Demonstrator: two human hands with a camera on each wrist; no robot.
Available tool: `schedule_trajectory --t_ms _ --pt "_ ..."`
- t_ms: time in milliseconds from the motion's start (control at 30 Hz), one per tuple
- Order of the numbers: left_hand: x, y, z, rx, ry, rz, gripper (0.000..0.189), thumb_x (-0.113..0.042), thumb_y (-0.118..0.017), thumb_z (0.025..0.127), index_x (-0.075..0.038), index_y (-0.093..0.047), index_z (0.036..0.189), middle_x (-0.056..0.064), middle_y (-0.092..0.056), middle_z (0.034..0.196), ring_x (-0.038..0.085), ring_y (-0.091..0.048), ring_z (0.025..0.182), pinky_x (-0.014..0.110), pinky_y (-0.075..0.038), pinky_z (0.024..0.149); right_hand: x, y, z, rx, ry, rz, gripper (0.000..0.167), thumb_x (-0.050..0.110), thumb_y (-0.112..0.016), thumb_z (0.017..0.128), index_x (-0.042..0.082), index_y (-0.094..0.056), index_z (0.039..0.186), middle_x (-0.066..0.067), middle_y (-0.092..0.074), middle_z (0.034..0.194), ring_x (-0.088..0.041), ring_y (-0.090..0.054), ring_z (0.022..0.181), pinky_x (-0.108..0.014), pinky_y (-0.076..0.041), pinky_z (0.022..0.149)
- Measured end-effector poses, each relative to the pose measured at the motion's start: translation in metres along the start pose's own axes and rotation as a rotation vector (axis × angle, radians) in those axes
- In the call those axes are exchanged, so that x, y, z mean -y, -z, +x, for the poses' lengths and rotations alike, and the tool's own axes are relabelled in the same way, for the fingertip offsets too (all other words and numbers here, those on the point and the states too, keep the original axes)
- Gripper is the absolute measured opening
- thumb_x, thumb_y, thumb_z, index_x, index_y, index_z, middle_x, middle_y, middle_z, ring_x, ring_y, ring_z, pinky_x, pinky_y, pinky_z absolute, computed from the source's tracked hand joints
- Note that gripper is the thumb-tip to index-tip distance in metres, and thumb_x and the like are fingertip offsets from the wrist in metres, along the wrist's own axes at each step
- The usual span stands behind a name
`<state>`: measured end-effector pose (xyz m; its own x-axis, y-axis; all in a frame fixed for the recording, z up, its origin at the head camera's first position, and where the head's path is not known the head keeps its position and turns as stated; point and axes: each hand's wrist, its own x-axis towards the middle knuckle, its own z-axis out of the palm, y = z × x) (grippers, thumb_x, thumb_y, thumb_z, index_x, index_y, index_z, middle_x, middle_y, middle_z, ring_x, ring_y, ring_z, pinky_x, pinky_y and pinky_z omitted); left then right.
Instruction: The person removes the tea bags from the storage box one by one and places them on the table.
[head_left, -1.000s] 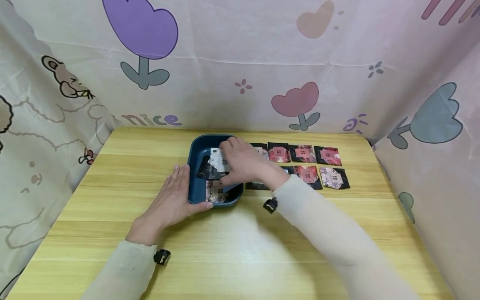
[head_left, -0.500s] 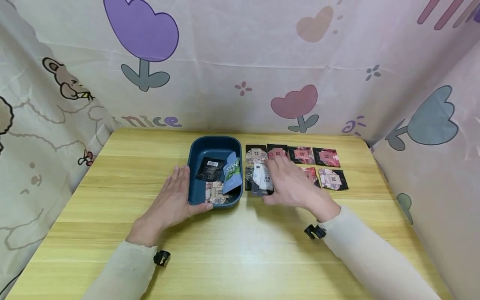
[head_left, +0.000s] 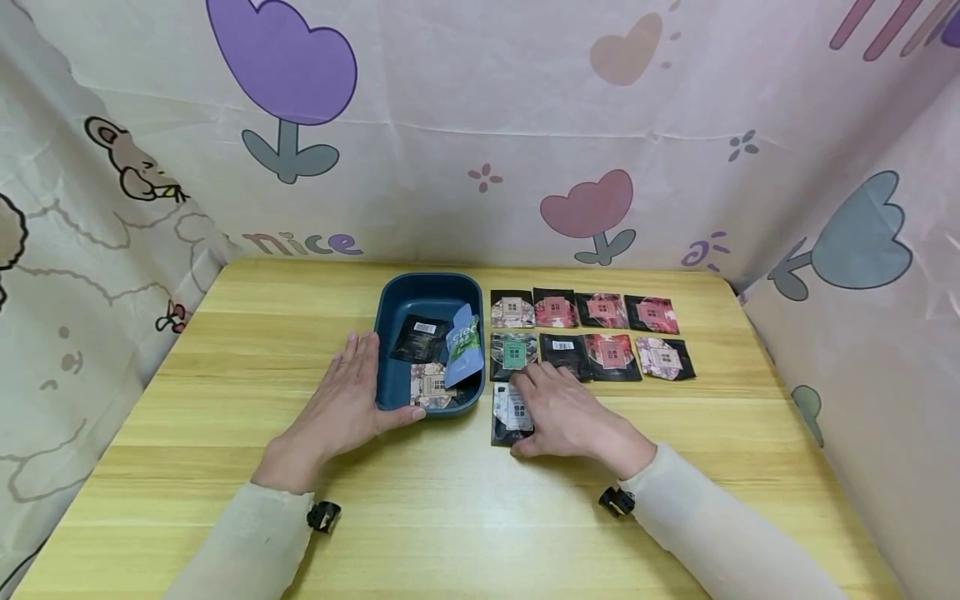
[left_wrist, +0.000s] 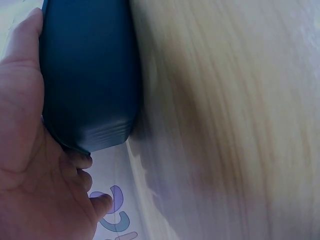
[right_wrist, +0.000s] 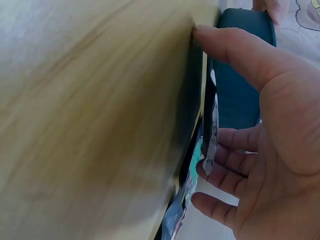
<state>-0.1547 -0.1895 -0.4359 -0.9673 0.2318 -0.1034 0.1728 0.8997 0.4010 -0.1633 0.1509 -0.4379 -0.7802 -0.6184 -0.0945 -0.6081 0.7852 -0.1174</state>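
Observation:
Against the left side and near corner of a dark blue plastic box (head_left: 384, 375), my left hand (head_left: 341, 392) rests with straight fingers along the wall and its thumb at the front rim. My right hand (head_left: 570, 417) holds a black-and-white sachet (head_left: 513, 414) by its edges, low at the table just right of the box. In the right wrist view, the thumb and curled fingers (right_wrist: 235, 162) sit at opposite edges of this sachet (right_wrist: 212, 130). Inside the box lie a black sachet (head_left: 420, 337), a blue-green sachet (head_left: 465, 350) and a pale patterned sachet (head_left: 430, 383).
Right of the box, sachets lie in two rows: a back row ending in a red one (head_left: 651, 314), and a front row from a green-labelled one (head_left: 514, 356) to a pale one (head_left: 665, 358). A patterned curtain (head_left: 450, 192) hangs behind the wooden table (head_left: 465, 517).
My right hand has carried the black-and-white sachet out of the box, rightward, then down to the table in front of the green-labelled one. My left hand stays at the box.

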Motion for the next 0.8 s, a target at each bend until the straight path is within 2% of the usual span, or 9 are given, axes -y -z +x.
schedule_trajectory --t_ms 200,433,633,800 --pt "0.000 0.000 0.000 -0.002 -0.002 -0.001 0.147 -0.095 -0.059 0.076 0.001 0.004 0.168 0.026 -0.004 0.176 0.042 0.005 0.164 0.064 -0.007 0.131 -0.001 0.000 0.001 0.018 0.016 -0.013 0.110 0.070 -0.086 0.072 0.002 -0.052 0.151 -0.011 -0.061 0.138 -0.025 -0.055 0.119 -0.043 -0.050 0.102" --pt "0.001 0.000 0.000 0.015 0.000 -0.006 0.146 -0.094 -0.059 0.077 0.002 0.006 0.167 0.025 0.000 0.176 0.042 0.006 0.164 0.064 -0.007 0.131 -0.001 0.002 0.001 0.059 0.009 -0.014 0.112 0.072 -0.083 0.074 0.003 -0.049 0.155 -0.014 -0.056 0.152 -0.031 -0.052 0.134 -0.052 -0.044 0.115" --pt "0.000 0.000 0.000 0.021 0.005 -0.006 0.145 -0.092 -0.060 0.078 0.001 0.007 0.167 0.025 0.000 0.176 0.042 0.006 0.164 0.063 -0.006 0.131 -0.002 0.002 0.001 0.073 0.001 -0.018 0.112 0.073 -0.082 0.074 0.003 -0.049 0.156 -0.015 -0.055 0.153 -0.032 -0.051 0.136 -0.054 -0.043 0.117" --pt "-0.001 0.001 0.000 0.025 0.002 -0.008 0.144 -0.091 -0.061 0.079 0.001 0.007 0.167 0.025 0.001 0.176 0.042 0.007 0.163 0.064 -0.006 0.130 -0.003 0.019 0.002 0.038 0.002 0.004 0.102 0.072 -0.079 0.079 0.003 -0.054 0.151 -0.015 -0.058 0.149 -0.033 -0.053 0.136 -0.056 -0.041 0.119"
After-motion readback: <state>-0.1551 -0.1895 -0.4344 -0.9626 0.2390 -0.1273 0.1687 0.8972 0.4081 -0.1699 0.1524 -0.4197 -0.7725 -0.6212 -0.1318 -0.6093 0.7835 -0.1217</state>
